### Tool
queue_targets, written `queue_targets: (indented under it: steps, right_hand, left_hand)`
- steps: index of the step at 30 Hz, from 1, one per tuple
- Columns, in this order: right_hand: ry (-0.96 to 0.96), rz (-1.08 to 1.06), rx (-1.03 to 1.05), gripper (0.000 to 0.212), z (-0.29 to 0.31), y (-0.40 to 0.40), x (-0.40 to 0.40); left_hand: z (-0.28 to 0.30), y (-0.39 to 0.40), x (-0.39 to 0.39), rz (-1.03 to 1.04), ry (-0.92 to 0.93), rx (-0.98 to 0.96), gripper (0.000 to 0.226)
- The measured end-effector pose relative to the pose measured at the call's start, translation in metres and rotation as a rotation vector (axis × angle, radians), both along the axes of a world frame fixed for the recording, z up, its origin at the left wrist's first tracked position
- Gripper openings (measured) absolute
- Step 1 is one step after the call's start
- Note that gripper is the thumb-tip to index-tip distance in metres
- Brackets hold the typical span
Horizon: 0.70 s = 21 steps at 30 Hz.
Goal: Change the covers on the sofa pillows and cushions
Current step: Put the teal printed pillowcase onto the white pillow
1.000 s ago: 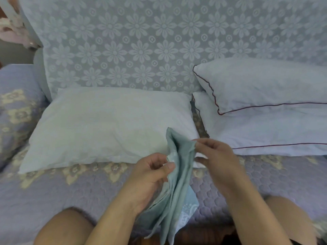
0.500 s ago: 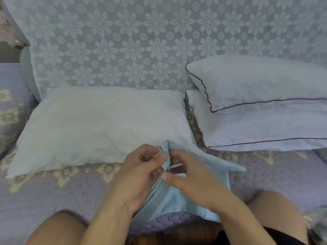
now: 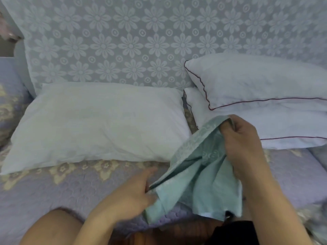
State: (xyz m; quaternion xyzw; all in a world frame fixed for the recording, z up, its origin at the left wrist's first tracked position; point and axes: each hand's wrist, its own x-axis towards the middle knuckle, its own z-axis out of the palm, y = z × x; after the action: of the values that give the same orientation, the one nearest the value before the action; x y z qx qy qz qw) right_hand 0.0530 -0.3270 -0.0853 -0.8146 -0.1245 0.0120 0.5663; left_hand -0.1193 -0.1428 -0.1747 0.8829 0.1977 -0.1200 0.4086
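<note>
A teal pillow cover [image 3: 203, 175] hangs stretched between my hands above the sofa seat. My right hand [image 3: 242, 138] grips its upper edge in curled fingers, in front of the right pillows. My left hand [image 3: 131, 191] is lower and to the left, and pinches the cover's lower edge at its opening; this hand is blurred. A bare white pillow [image 3: 99, 121] lies on the seat at the left. Two white pillows with dark red piping are stacked at the right, the upper pillow [image 3: 265, 80] on the lower pillow [image 3: 286, 126].
The seat wears a lilac quilted cover [image 3: 53, 195] with beige flowers. A pale floral lace cloth [image 3: 123, 41] drapes the backrest. A lilac armrest [image 3: 8, 96] rises at the far left. My bare knees are at the bottom edge.
My hands have drawn apart: the right one rose to the right with the cover's upper edge, the left one dropped to the left. The bunched cover is now pulled out between them.
</note>
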Motion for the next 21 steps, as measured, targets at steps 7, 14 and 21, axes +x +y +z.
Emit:
queue_targets:
  steps: [7,14,21]
  right_hand:
    - [-0.231,0.231,-0.114,0.04,0.08,-0.009,-0.014]
    - [-0.47,0.022,0.193,0.045,0.201,0.004,0.051]
    - [-0.551,-0.183,0.302,0.049,0.407,0.098,0.17]
  left_hand:
    - [0.009,-0.047,0.067,0.075,-0.495,0.127,0.021]
    - [0.12,0.082,0.092,0.519,-0.711,0.387,0.014]
    - [0.461,0.2,0.1,0.658,-1.011,1.137,0.023]
